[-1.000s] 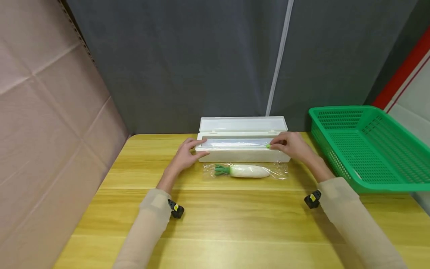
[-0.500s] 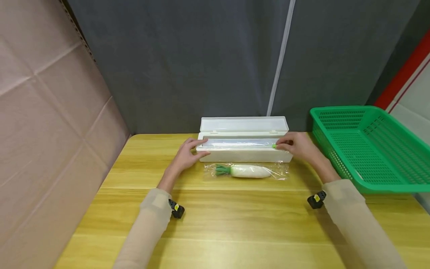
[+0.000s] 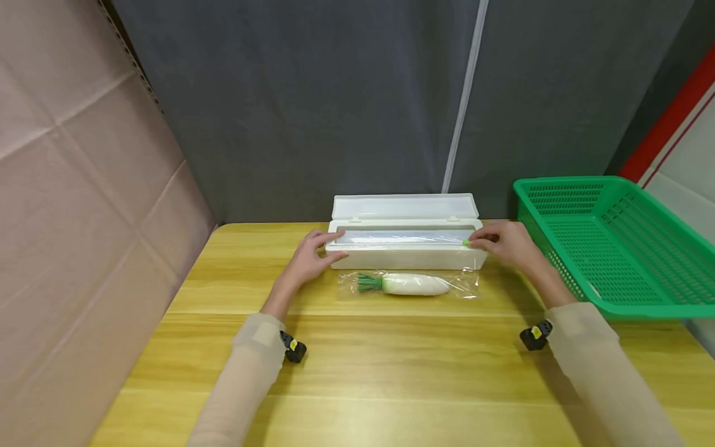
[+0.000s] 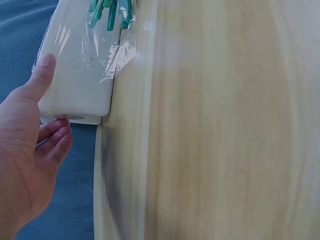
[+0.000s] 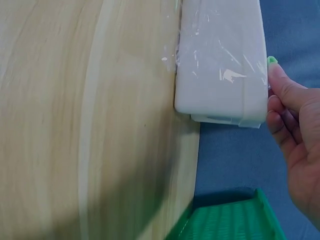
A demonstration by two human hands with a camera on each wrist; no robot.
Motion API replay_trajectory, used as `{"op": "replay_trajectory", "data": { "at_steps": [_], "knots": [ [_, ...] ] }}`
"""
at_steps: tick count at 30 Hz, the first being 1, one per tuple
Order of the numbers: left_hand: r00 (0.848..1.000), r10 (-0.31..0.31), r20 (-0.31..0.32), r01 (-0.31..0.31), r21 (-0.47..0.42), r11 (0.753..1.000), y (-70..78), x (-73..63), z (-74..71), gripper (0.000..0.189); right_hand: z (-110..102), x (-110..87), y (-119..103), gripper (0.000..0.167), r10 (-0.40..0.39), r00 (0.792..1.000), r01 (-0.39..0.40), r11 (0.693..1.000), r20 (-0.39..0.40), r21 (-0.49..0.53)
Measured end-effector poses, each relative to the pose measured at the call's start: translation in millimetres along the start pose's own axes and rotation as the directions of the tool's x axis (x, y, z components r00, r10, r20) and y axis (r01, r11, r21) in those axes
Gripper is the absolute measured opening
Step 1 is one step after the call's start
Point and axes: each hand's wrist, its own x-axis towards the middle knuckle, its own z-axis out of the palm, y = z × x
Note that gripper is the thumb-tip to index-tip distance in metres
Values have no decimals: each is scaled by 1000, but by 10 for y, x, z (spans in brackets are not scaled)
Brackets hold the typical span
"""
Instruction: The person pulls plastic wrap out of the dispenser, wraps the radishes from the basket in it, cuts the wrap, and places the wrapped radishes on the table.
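A white cling film dispenser [image 3: 402, 259] stands at the back of the table, its lid [image 3: 404, 206] raised. My left hand [image 3: 308, 257] holds its left end, the thumb on the front face in the left wrist view and the fingers at the end. At the right end, my right hand [image 3: 509, 246] pinches a small green slide cutter [image 3: 466, 243] on the front top edge. Clear film [image 5: 231, 75] hangs down the dispenser's front. Before it lies a white radish [image 3: 416, 284] with green stalks [image 4: 111, 14], under clear film on the table.
A green plastic basket [image 3: 599, 308] stands at the right, close to my right forearm. A dark grey curtain [image 3: 335, 112] hangs behind the table [image 3: 391, 366]. Pinkish sheeting [image 3: 89, 205] covers the left side.
My right hand has slid the green cutter rightward along the dispenser's edge, to near its right end. My left hand has stayed at the left end.
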Motion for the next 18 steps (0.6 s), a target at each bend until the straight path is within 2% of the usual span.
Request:
{"op": "replay_trajectory", "data": {
  "at_steps": [3, 12, 18],
  "knots": [
    [1000, 0, 2, 0, -3, 1000, -6, -5, 1, 60, 0, -25, 29, 7, 18, 1000, -18, 1000, -10, -17],
    [1000, -4, 4, 4, -3, 1000, -7, -2, -1, 60, 6, -56, 63, 8, -26, 998, 22, 999, -64, -49],
    [1000, -3, 6, 3, -6, 1000, -7, -10, 0, 61, 15, -89, 72, 8, -21, 996, 15, 997, -86, -79]
  ]
}}
